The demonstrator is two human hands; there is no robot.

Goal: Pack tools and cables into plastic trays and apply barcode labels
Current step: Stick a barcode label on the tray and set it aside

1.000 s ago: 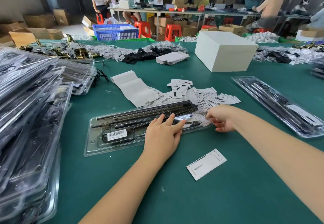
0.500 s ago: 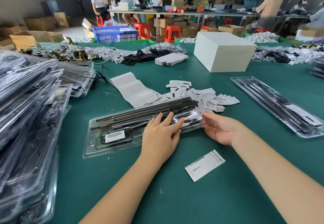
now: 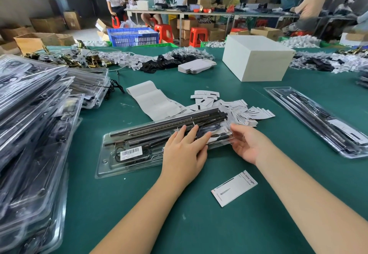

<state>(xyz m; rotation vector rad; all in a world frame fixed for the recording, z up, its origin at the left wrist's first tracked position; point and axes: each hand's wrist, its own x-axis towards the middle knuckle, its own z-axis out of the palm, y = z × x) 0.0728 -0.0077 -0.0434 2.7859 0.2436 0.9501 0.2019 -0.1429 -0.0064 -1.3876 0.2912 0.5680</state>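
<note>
A clear plastic tray (image 3: pixel 103 166) lies across the green table in front of me, holding long black rods (image 3: pixel 169 123) and a coiled black cable. A barcode label (image 3: pixel 131 152) sits on its left part. My left hand (image 3: pixel 185 150) presses flat on the tray's middle with straight fingers. My right hand (image 3: pixel 249 146) is at the tray's right end, palm turned toward it, fingers relaxed and touching the plastic edge. A white printed card (image 3: pixel 235 188) lies loose on the table below my right hand.
A tall stack of filled trays (image 3: pixel 29 134) fills the left side. A strip of label backing (image 3: pixel 151 98) and a pile of small cards (image 3: pixel 245 114) lie behind the tray. A white box (image 3: pixel 256 62) stands farther back, another filled tray (image 3: pixel 318 120) at right.
My right hand has left the card pile, where it was curled, and now lies opened against the tray's right end. My left hand has stayed on the tray.
</note>
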